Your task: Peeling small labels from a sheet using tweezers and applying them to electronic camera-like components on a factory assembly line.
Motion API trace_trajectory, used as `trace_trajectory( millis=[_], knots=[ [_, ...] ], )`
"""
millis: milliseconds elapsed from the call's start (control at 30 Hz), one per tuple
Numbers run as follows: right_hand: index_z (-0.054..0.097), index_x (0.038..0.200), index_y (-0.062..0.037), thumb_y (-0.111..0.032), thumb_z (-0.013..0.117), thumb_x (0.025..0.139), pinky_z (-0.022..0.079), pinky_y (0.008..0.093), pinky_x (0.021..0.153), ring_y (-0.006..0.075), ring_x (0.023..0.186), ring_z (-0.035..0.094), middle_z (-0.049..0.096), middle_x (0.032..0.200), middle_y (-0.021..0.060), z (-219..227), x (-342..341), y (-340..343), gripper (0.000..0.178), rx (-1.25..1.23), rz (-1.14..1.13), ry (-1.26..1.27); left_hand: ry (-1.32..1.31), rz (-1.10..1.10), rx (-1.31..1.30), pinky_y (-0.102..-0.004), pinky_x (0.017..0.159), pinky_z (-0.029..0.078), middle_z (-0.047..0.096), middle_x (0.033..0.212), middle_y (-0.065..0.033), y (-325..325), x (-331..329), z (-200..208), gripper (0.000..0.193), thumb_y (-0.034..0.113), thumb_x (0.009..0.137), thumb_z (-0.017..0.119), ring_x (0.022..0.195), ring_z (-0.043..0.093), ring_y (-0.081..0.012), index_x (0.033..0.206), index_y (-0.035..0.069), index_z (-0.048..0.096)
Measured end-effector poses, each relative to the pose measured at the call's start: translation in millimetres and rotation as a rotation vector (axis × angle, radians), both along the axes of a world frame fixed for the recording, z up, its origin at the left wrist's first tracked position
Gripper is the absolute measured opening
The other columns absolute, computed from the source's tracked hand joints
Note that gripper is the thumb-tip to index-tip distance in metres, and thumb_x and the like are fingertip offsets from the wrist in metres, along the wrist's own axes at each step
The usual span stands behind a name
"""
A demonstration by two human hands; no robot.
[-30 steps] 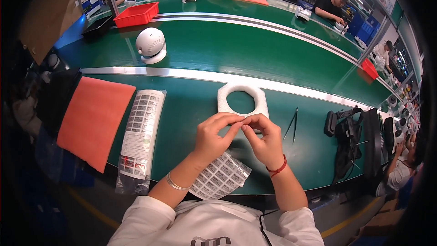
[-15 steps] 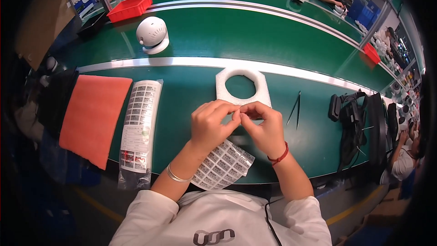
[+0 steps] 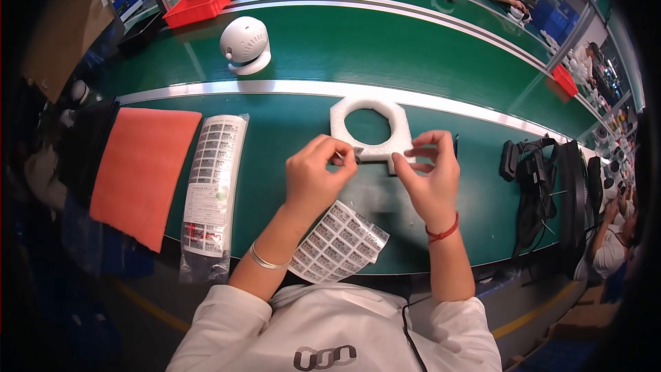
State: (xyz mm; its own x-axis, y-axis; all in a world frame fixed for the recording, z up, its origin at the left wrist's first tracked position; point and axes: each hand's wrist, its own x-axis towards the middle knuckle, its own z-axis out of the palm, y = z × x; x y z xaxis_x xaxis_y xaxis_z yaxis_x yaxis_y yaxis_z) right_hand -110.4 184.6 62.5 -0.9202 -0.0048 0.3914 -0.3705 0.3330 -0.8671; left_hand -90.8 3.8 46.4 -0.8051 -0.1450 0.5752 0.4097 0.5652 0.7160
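Observation:
My left hand point(image 3: 320, 169) pinches a small grey label point(image 3: 359, 153) between thumb and fingertips, over the near edge of a white foam ring point(image 3: 337, 120). With thumb and fingers, my right hand point(image 3: 434, 172) grips the ring's near right corner; the fingertips are partly hidden there. The ring lies on the green bench, an angular block with a large round hole. Close to my body, a sheet of printed grey labels point(image 3: 337, 244) lies beside my left forearm, curling at its right end.
A bagged stack of label sheets point(image 3: 212, 179) and an orange foam mat point(image 3: 144, 172) lie left. Tweezers point(image 3: 456, 146) are mostly behind my right hand; black straps point(image 3: 533, 186) lie farther right. Beyond the metal rail, a white round camera point(image 3: 246, 43) stands on a green belt near a red bin point(image 3: 198, 5).
My hands have moved apart from fingertips meeting. The left keeps the small label; the right has gone to the foam ring's corner. The white camera has shifted right along the belt.

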Motion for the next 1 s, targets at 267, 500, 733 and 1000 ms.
trace_trajectory(
  millis=[267, 500, 733, 1000],
  knots=[
    [0.066, 0.102, -0.0001, -0.016, 0.076, 0.077, 0.053, 0.0324, 0.078, 0.0191, 0.087, 0.069, 0.071, 0.091, 0.0097, -8.0, 2.7, -3.2, 0.032, -0.041, 0.316, -0.085, -0.281, -0.313, 0.41, -0.0217, 0.067, 0.051, 0.068, 0.083, -0.0032, 6.5, 1.2, -9.1, 0.009, 0.006, 0.087, 0.066, 0.073, 0.061, -0.0064, 0.088, -0.003, 0.068],
    [0.065, 0.087, 0.0021, -0.007, 0.069, 0.079, 0.054, 0.0274, 0.075, 0.014, 0.078, 0.069, 0.071, 0.081, 0.0086, -1.3, 14.5, 16.3, 0.012, -0.17, 0.19, -0.095, -0.416, -0.517, 0.506, -0.0238, 0.073, 0.051, 0.07, 0.096, -0.0074, 14.9, 4.1, -2.7, 0.022, 0.014, 0.095, 0.058, 0.077, 0.063, -0.0107, 0.103, -0.003, 0.069],
    [0.054, 0.084, -0.0023, 0.012, 0.058, 0.074, 0.052, 0.0275, 0.075, 0.0175, 0.082, 0.067, 0.066, 0.083, 0.0087, 2.0, 88.0, 128.0, 0.018, -0.437, -0.131, 0.224, -0.281, -0.313, 0.315, -0.0265, 0.074, 0.053, 0.067, 0.102, -0.0112, 0.9, 2.1, -3.2, 0.024, 0.013, 0.098, 0.053, 0.082, 0.063, -0.0132, 0.104, -0.005, 0.068],
    [0.057, 0.091, -0.0013, 0.001, 0.063, 0.089, 0.051, 0.0219, 0.076, 0.0131, 0.081, 0.066, 0.069, 0.086, 0.0097, -168.4, 229.5, 336.0, 0.006, -0.434, -1.11, 0.09, -0.211, -0.201, 0.095, -0.0235, 0.075, 0.047, 0.067, 0.099, -0.0086, -20.4, -0.4, -6.4, 0.025, 0.014, 0.098, 0.052, 0.083, 0.059, -0.0116, 0.104, -0.005, 0.067]
  ],
)
